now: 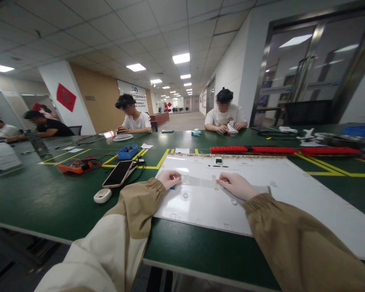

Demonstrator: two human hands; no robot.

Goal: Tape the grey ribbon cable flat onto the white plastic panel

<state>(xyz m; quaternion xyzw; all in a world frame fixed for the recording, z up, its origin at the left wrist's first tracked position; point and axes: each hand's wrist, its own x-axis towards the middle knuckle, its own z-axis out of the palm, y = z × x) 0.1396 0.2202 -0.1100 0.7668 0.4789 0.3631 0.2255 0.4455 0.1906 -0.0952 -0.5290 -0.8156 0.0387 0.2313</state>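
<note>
A large white panel [197,207] lies flat on the green table, its upper face carrying small slots and round marks. Across its middle runs a grey perforated strip [197,182]. Over the left part of that strip is my left hand [169,179], fingers curled into a pinch; what they hold is hidden. Just below those fingers a small blue bit [172,187] shows. My right hand [237,185] rests over the strip further right, thumb and forefinger pinched at a small beige piece like tape [214,182].
Left of the panel lie a phone [118,174], a white rounded case [102,196], an orange multimeter [75,165] and a blue basket [127,151]. Red bars [273,150] line the panel's far side. Two people [135,117] [226,113] work across the table.
</note>
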